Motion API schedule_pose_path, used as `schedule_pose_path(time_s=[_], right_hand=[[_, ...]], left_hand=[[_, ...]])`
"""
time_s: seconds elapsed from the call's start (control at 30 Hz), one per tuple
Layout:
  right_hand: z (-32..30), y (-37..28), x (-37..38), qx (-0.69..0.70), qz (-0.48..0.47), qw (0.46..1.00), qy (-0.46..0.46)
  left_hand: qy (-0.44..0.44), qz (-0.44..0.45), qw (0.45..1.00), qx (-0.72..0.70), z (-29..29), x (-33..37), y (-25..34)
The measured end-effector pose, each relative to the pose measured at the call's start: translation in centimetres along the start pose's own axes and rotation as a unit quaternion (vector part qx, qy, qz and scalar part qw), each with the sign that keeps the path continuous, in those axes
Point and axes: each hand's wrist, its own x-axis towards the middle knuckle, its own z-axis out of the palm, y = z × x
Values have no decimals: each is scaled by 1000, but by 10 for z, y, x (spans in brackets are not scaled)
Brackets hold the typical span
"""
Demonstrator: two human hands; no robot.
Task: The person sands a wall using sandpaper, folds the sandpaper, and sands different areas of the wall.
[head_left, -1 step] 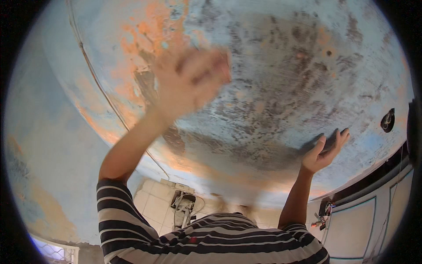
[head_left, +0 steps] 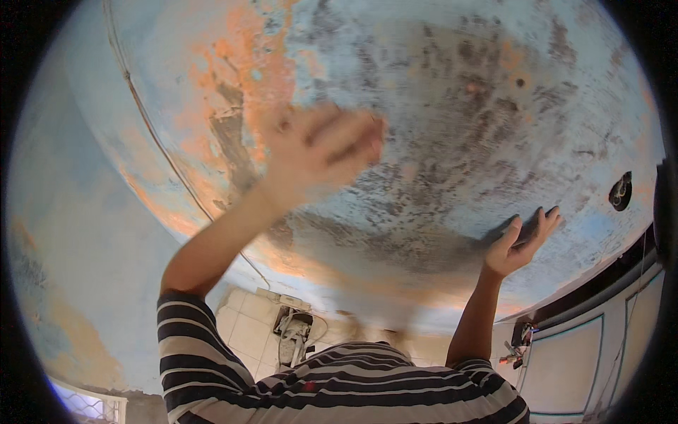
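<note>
The patchy blue wall (head_left: 438,106) surrounds a dark hole (head_left: 621,191). Well left of the hole, the left hand (head_left: 325,148) is blurred; I cannot tell its grip. Nearer, below-left, the right hand (head_left: 522,244), fingers slightly apart, seems braced against the wall, probably for balance.

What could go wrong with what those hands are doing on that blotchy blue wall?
Maybe a few things. The left hand, blurred here, is up by a rough, patchy part of the wall, so it might get scraped. The left forearm crosses in front of a thin cable, which it could snag. And the right hand has a dark hole off to its right, where fingers might slip in.
</note>
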Motion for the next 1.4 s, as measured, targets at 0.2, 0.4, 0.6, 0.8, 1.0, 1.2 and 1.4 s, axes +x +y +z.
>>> schedule_pose_path(time_s=[0.2,0.4,0.6,0.8,1.0,1.2,1.4], right_hand=[[-32,57,27,-45,-22,999,9],[-73,132,51,-92,-46,994,38],[-80,154,43,-126,-68,989,27],[-85,164,37,-84,-93,992,-33],[-101,194,31,-35,-139,988,-53],[-109,209,29,-7,-138,989,-55],[-105,203,35,5,-151,987,-51]], left_hand=[[15,-145,989,-7,10,74,22],[0,-61,998,28,46,100,117],[-10,-160,987,-17,78,97,219],[43,-307,951,-8,118,64,352],[33,-421,906,17,108,112,340],[-21,-406,914,-10,109,80,372],[-169,-439,878,-86,111,-48,477]])
